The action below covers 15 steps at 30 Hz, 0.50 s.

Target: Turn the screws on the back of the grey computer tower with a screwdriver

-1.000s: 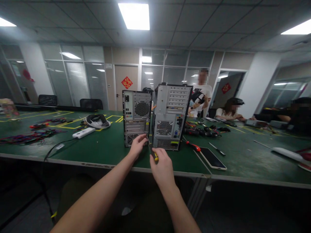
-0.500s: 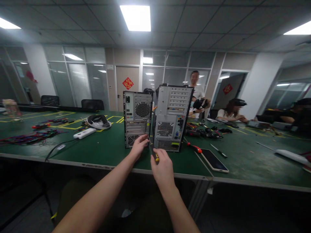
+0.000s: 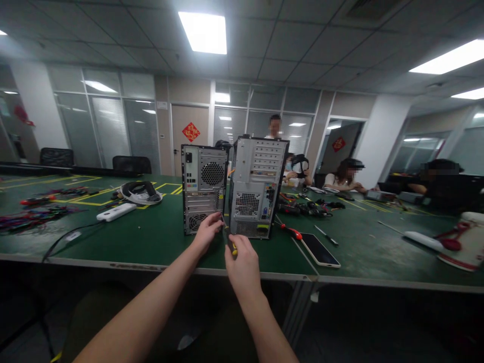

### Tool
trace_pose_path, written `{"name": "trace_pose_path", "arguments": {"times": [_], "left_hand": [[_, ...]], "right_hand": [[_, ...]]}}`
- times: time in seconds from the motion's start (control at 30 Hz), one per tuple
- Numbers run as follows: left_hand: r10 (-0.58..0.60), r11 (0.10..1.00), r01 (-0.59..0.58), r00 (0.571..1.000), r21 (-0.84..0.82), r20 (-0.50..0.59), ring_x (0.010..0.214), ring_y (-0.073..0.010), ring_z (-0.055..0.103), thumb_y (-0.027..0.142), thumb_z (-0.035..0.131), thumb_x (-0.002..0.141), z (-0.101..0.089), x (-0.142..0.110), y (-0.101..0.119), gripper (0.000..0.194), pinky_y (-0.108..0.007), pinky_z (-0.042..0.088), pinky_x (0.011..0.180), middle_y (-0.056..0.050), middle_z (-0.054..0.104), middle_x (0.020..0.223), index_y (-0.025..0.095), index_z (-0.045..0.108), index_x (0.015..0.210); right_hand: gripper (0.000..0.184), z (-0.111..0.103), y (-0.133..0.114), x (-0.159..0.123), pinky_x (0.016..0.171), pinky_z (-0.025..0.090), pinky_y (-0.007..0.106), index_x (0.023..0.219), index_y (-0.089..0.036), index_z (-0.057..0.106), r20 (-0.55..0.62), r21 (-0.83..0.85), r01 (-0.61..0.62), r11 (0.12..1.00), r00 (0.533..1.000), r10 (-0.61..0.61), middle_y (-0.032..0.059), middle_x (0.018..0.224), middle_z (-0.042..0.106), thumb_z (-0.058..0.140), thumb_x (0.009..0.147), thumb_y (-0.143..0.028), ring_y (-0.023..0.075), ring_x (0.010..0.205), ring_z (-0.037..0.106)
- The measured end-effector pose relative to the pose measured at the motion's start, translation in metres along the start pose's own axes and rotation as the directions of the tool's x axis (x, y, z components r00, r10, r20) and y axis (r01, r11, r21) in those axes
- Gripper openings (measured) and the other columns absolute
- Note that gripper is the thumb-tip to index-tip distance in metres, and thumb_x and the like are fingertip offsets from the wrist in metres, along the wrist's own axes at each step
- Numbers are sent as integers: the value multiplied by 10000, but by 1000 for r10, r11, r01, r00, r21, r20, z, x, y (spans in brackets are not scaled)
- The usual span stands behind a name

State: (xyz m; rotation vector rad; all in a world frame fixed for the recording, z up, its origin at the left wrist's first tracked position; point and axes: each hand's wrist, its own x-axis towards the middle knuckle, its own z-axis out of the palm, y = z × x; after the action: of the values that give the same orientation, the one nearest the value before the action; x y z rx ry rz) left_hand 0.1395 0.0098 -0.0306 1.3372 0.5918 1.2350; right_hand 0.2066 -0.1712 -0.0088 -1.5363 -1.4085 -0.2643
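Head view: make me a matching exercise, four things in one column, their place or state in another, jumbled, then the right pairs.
1. Power strip
2. Right hand
3. Phone
4. Left hand

A. Holding a screwdriver by its handle
B. Beside the lower fan grille of the left computer tower
C. White, left of both towers
D. Dark-screened, right of both towers

Pairs: 1-C, 2-A, 3-D, 4-B
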Motion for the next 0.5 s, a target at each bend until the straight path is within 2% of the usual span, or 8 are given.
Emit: {"name": "trace_pose_path", "arguments": {"times": [0.3,0.5], "left_hand": [[13,999,-15,1000,52,28,975,-228,713,294,743,755,0,-2,1,555,-269,473,676,-146,718,1279,167,701,1294],[6,999,-6,1000,45,10,959,-235,723,292,762,757,-1,-2,-1,564,-272,480,669,-167,728,1266,140,707,1297]], "right_hand": [[331,0,0,-1,975,557,344,1199,-160,720,2,1,-18,1000,1000,18,107,1166,707,583,906,-91,233,1055,704],[345,1,1,-1,956,573,340,1223,-171,725,-7,-22,-5,1000,1000,5,110,1179,714,581,917,-102,230,1054,712]]}}
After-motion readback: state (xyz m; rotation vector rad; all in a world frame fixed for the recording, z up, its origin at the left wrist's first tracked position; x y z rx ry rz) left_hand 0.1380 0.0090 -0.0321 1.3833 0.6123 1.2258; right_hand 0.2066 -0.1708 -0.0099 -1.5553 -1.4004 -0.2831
